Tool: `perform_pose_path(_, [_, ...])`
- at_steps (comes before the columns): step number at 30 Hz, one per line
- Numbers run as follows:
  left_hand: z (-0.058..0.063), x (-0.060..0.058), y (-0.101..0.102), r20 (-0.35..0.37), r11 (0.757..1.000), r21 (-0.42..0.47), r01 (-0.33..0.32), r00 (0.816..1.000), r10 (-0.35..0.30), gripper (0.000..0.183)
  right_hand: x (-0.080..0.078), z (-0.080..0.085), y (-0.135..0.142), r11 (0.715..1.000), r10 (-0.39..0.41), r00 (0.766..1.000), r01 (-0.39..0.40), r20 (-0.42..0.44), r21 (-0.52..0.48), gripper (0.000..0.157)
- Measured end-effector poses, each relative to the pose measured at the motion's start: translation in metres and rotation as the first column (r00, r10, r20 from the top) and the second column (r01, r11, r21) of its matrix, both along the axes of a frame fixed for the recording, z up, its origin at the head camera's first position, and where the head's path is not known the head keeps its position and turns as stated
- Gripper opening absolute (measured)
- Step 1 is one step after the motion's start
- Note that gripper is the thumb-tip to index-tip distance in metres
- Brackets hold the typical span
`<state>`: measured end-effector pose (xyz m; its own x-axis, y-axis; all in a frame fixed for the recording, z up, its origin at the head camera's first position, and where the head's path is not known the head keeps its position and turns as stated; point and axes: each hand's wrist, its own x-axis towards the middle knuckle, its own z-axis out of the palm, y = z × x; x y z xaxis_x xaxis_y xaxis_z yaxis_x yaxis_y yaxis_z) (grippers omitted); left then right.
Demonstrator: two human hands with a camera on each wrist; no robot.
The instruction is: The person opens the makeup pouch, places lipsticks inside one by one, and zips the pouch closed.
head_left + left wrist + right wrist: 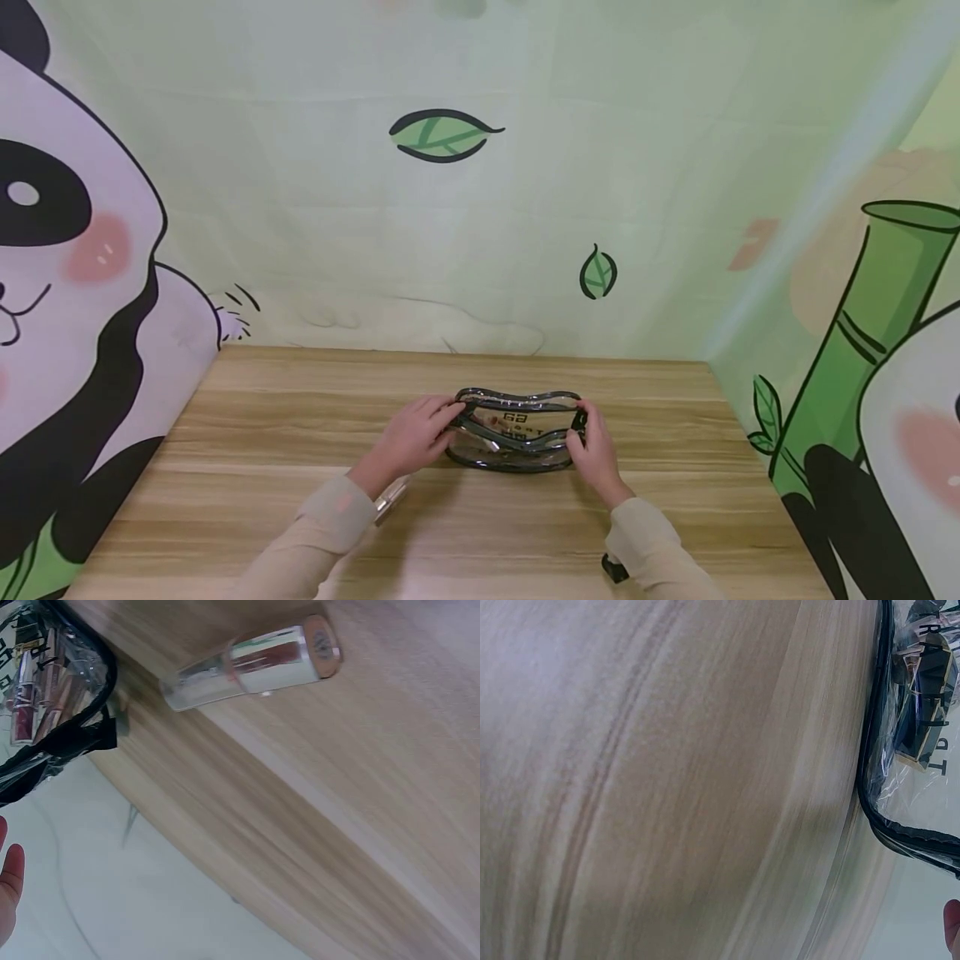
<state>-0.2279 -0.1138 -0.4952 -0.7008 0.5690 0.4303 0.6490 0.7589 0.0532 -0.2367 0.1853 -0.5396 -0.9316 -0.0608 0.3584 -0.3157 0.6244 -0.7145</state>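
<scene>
A clear pouch with black trim and dark lettering [517, 432] stands on the wooden table with its top spread apart. My left hand [411, 435] grips its left end, fingers over the black edge. At the other end, my right hand [596, 454] pinches the edge between thumb and fingers. Several lipstick-like tubes [26, 697] show through the plastic in the left wrist view. The right wrist view has a dark, gold-edged case [924, 712] inside the pouch. Only bits of the fingers appear in either wrist view.
A clear lip gloss tube with a rose-coloured end [274, 660] lies on the table [300, 392] beside my left forearm. A small black object [615, 568] sits at my right cuff. Behind the table hangs a green backdrop [300, 167] printed with pandas and leaves.
</scene>
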Motion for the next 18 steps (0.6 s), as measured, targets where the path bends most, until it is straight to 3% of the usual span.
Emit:
perform_pose_path(9, [-0.010,0.004,-0.008,-0.024,0.999,0.044,0.011,1.000,-0.010,0.047,0.000,0.002,0.000,1.000,0.000,1.000,0.000,0.000,-0.002,0.047])
perform_pose_path(18, [-0.020,0.010,-0.020,0.052,0.999,0.029,-0.043,0.998,0.042,0.047,0.000,-0.001,0.000,1.000,0.001,1.000,-0.001,-0.011,-0.004,0.046])
